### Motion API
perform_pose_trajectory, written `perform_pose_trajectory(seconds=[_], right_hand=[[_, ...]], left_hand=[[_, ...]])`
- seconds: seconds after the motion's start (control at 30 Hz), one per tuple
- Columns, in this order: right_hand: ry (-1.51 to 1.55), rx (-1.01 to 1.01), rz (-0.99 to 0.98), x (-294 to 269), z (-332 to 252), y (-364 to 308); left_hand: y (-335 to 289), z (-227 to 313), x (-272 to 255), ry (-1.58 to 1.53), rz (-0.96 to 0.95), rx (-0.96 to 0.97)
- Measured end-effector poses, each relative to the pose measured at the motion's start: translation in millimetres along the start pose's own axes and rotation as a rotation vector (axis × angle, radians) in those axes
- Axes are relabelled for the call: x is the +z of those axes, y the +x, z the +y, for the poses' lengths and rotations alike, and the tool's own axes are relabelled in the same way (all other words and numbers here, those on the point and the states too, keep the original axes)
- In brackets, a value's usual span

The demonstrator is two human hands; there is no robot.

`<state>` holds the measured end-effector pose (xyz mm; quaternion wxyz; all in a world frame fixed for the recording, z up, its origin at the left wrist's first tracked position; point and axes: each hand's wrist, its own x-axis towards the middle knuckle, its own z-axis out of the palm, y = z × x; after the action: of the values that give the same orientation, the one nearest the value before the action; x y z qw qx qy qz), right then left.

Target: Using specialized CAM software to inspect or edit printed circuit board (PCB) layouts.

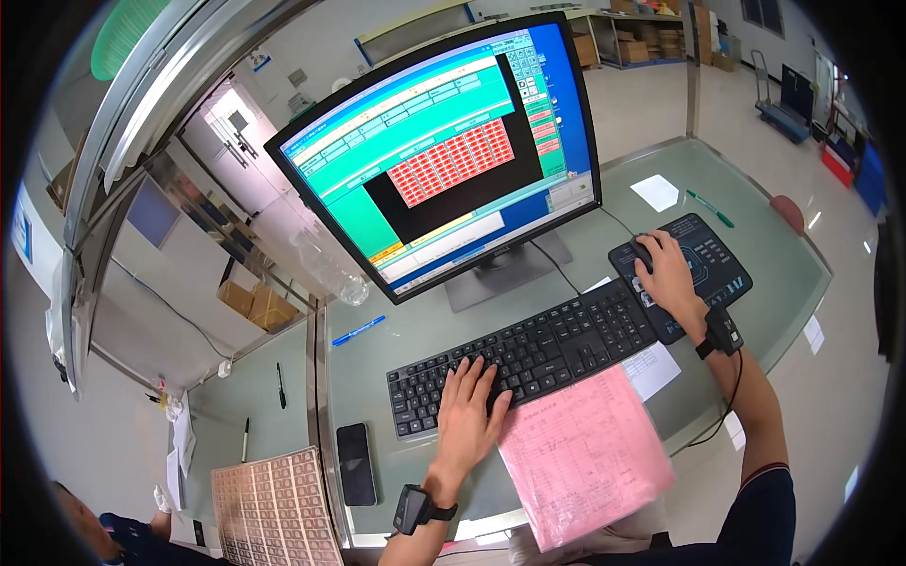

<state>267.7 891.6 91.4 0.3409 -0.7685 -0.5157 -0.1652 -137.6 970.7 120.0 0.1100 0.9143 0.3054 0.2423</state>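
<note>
My left hand (466, 420) rests on the left part of a black keyboard (585, 344), its fingers spread over the keys. My right hand (674, 278) is curled over a dark computer mouse (644, 251), mostly hidden beneath the fingers, on a black patterned mouse pad (717, 269). Behind the keyboard a monitor (377, 189) shows green and blue windows and a grid of red cells. A pink sheet in a clear sleeve (585, 457) lies at the table's near edge, against the keyboard, partly over a white paper (653, 370). Both wrists wear black strapped devices.
A phone (356, 462) lies left of my left forearm, and a blue pen (359, 330) beyond it. A clear bottle (349, 283) stands left of the monitor. A green pen (710, 209) is at the right. Another person (123, 533) sits lower left near a patterned panel (278, 505).
</note>
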Motion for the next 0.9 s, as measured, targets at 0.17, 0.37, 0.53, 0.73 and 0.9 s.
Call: perform_pose_trajectory(seconds=[0.17, 0.37, 0.53, 0.73, 0.9], right_hand=[[-0.013, -0.008, 0.028, -0.3, 2.3, -1.6], [-0.037, 0.020, 0.041, 6.3, 4.6, -0.7], [-0.042, 0.030, 0.035, 0.3, 4.9, -2.3], [-0.042, 0.031, 0.025, 2.9, 3.3, -2.6], [-0.056, 0.044, 0.037, 2.5, 2.5, -2.8]], left_hand=[[-0.1, 2.1, 1.2, -0.011, 0.004, 0.004], [-1.3, 0.5, 0.9, 0.002, 0.014, 0.005], [0.7, 3.5, -1.1, -0.010, -0.004, 0.005], [-0.4, 1.8, -0.4, -0.006, -0.008, 0.003], [-0.6, 0.9, 0.5, 0.004, -0.007, 0.006]])
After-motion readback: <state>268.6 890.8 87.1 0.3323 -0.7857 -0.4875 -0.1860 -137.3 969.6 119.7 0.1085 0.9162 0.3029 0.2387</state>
